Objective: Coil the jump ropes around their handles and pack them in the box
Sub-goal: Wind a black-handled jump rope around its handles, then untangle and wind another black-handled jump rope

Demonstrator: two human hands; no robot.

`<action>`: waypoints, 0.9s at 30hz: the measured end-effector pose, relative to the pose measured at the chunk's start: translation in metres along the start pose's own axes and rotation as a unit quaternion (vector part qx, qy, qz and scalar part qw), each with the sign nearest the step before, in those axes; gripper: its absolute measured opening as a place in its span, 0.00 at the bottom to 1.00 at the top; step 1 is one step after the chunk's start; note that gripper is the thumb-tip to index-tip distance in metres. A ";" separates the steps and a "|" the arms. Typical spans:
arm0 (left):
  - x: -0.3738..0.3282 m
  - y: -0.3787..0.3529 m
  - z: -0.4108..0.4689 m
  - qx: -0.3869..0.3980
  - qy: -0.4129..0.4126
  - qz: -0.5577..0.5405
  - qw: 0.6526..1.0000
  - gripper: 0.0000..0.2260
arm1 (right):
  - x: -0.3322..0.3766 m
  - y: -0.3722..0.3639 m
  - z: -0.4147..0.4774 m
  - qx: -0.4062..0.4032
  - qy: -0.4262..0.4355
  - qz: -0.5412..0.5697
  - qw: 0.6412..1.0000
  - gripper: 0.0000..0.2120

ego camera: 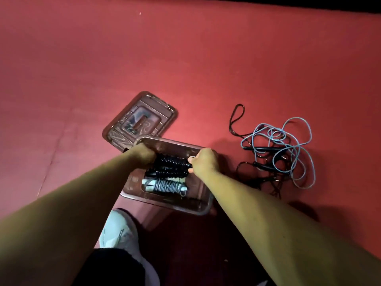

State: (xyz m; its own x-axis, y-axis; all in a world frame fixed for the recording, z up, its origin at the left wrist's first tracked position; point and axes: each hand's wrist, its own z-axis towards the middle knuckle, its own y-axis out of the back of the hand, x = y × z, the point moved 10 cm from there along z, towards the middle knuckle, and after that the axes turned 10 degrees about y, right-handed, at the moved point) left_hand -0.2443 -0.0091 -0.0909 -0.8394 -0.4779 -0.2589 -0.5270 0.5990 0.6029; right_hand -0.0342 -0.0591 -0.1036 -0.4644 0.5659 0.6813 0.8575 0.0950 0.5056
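Note:
A clear plastic box (203, 207) stands on the red floor in front of me. My left hand (144, 154) and my right hand (205, 162) each grip one end of a black coiled jump rope (172, 161), held over the far side of the box. Below it in the box lie another black coiled rope (165, 173) and a grey-and-white coiled rope (167, 186). To the right on the floor lies a loose tangle of a light blue rope (296, 141) and a black rope (268, 164) with black handles.
The clear box lid (125, 122) lies on the floor just behind the box, to the left. My white shoe (118, 230) and dark trouser leg are near the box's front edge. Red floor stretches all around.

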 end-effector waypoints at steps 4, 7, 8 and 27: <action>0.010 -0.007 0.006 0.023 0.005 0.139 0.990 0.07 | -0.018 -0.027 -0.007 0.053 0.003 -0.066 0.996 0.11; 0.001 -0.010 -0.009 0.016 -0.004 0.298 0.954 0.11 | -0.007 -0.021 -0.014 0.084 0.050 -0.095 0.991 0.22; -0.007 -0.009 -0.014 0.008 -0.015 0.317 0.948 0.12 | 0.000 -0.012 -0.013 0.085 0.068 -0.096 0.989 0.23; -0.245 -0.202 -0.093 0.073 -0.309 0.269 0.909 0.15 | -0.198 0.189 0.004 0.050 -0.032 -0.285 0.957 0.35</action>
State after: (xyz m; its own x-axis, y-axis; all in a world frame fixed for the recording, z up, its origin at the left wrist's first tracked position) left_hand 0.0800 -0.0722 -0.0791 -0.8717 0.3345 -0.3582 0.0074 0.7397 0.6729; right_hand 0.2206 -0.1497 -0.1454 -0.8507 0.4483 0.2743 0.4877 0.4787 0.7300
